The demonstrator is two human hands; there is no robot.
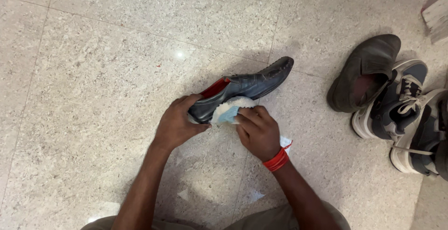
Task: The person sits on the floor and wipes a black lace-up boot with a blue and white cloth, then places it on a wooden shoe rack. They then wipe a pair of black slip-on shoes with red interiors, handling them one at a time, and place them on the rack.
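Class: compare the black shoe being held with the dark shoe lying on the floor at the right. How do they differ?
The black shoe is glossy, gripped at the heel by the left hand, with the right hand pressing a fluffy pad against it. The dark shoe is dull, untouched, resting against sneakers. Both are laceless slip-ons.

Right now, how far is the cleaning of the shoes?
Done: nothing can be judged finished. In hand: the left hand grips the black shoe at its heel while the right hand presses a fluffy pad on its side. Left: a dusty dark shoe and sneakers wait untouched.
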